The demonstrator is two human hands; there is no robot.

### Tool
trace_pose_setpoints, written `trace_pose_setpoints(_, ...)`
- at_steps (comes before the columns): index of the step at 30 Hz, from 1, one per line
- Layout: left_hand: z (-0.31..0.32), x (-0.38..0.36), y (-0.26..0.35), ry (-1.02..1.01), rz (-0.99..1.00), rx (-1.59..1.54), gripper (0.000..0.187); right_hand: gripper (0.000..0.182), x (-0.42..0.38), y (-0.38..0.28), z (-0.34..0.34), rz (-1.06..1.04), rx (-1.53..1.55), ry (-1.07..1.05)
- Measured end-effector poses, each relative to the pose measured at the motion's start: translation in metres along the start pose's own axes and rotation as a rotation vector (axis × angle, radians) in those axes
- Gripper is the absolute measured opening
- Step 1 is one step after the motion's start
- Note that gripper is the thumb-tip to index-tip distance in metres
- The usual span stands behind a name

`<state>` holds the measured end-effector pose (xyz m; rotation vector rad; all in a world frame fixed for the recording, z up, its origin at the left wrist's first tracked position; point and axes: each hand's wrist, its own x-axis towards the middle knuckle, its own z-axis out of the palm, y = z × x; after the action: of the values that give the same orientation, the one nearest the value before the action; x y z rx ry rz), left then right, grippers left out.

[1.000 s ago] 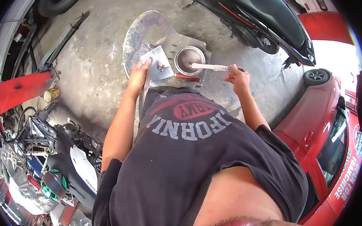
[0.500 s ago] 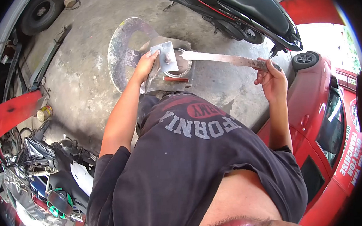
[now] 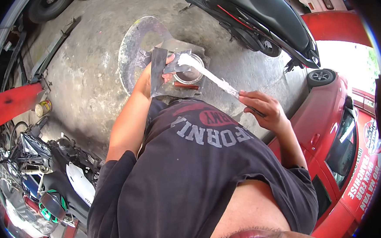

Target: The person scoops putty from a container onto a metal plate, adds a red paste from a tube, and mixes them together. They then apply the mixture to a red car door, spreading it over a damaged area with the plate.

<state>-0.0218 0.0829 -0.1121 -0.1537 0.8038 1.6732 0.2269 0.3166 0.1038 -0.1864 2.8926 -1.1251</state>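
My left hand [image 3: 146, 80] is closed on a flat grey plate [image 3: 158, 70], with a smaller grey piece showing beside my fingers. My right hand [image 3: 264, 108] grips the lower end of a long stick [image 3: 216, 80] coated in white paste. The stick's white tip lies over the smaller grey piece, at the edge of a round can [image 3: 189, 76]. Inside the can is a greyish material. A reddish-brown bar [image 3: 186, 85] rests just below the can.
A round, paint-stained stand [image 3: 127, 48] is behind my left hand on the concrete floor [image 3: 87, 68]. A black motorcycle [image 3: 258, 10] stands at upper right, a red car [image 3: 313, 129] at right. Motorcycles [image 3: 50, 184] crowd the lower left, near a small tin [image 3: 43, 108].
My right hand has moved left and down, bringing the stick's white tip over the grey piece. The plate in my left hand has turned to a steeper angle.
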Motion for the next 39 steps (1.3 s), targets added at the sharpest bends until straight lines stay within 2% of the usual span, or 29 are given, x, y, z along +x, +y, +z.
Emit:
trace_pose_setpoints(2, -0.006, -0.001, -0.001, -0.018, 0.020, 0.085, 0.036, 0.042, 0.007, -0.008, -0.014, -0.081, -0.087, -0.064)
trace_pose_setpoints(5, 0.012, -0.011, 0.002, 0.094, 0.055, 0.185, 0.037, 0.042, 0.013, -0.017, -0.031, -0.138, -0.153, -0.096)
trace_pose_setpoints(9, 0.031, -0.013, 0.015, 0.334, 0.030, 0.346, 0.037, 0.039, 0.015, -0.026, -0.043, -0.092, -0.096, -0.009)
trace_pose_setpoints(12, 0.017, -0.002, 0.013, 0.237, 0.106, 0.375, 0.036, 0.036, 0.012, -0.034, -0.050, 0.011, 0.037, 0.085)
trace_pose_setpoints(14, 0.014, 0.004, 0.011, 0.241, 0.091, 0.406, 0.033, 0.036, 0.008, -0.036, -0.055, 0.078, 0.132, 0.151)
trace_pose_setpoints(19, -0.001, 0.018, 0.000, 0.161, 0.090, 0.309, 0.028, 0.027, 0.002, -0.043, -0.066, 0.087, 0.242, 0.279)
trace_pose_setpoints(22, 0.001, 0.013, 0.001, 0.178, 0.090, 0.277, 0.028, 0.022, -0.003, -0.041, -0.067, 0.080, 0.372, 0.354)
trace_pose_setpoints(24, 0.001, 0.008, 0.002, 0.179, 0.095, 0.243, 0.027, 0.023, -0.003, -0.034, -0.063, 0.022, 0.462, 0.416)
trace_pose_setpoints(28, -0.004, 0.002, 0.003, 0.223, 0.067, 0.259, 0.025, 0.029, -0.008, -0.017, -0.052, 0.073, 0.582, 0.501)
trace_pose_setpoints(31, -0.007, -0.005, 0.002, 0.283, 0.056, 0.274, 0.025, 0.036, -0.013, 0.006, -0.043, 0.141, 0.586, 0.517)
trace_pose_setpoints(35, -0.015, -0.017, 0.004, 0.372, 0.057, 0.310, 0.027, 0.027, -0.005, 0.033, -0.022, 0.385, 0.582, 0.475)
trace_pose_setpoints(37, -0.022, -0.030, 0.003, 0.413, 0.044, 0.321, 0.028, 0.018, 0.008, 0.063, 0.007, 0.435, 0.593, 0.424)
trace_pose_setpoints(39, -0.022, -0.049, 0.002, 0.411, 0.068, 0.302, 0.030, 0.018, 0.031, 0.095, 0.048, 0.545, 0.586, 0.374)
